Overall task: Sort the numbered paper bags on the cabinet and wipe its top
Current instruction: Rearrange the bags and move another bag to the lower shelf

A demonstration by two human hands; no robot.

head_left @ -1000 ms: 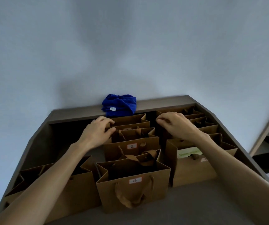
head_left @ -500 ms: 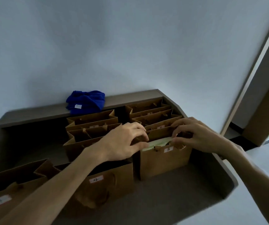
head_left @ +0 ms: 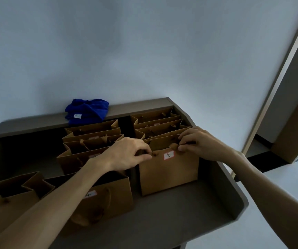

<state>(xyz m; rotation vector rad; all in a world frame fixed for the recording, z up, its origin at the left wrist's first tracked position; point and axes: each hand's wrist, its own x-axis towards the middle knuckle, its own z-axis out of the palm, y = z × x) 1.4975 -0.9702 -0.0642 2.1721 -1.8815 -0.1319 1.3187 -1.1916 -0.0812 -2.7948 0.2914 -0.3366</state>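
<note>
Gripping the top edge of the brown paper bag labelled 8 [head_left: 169,169], the left hand [head_left: 128,155] and right hand [head_left: 201,143] each pinched it with curled fingers. The bag stood upright near the right end of the grey cabinet top [head_left: 180,218]. A crumpled blue cloth [head_left: 87,110] lay on the rear ledge.

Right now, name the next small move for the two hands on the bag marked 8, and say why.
Probably lift bag 8 straight up. The left hand and right hand pinch its top edge at either side, and it stands at the front of the right row, close beside bag 4.
</note>
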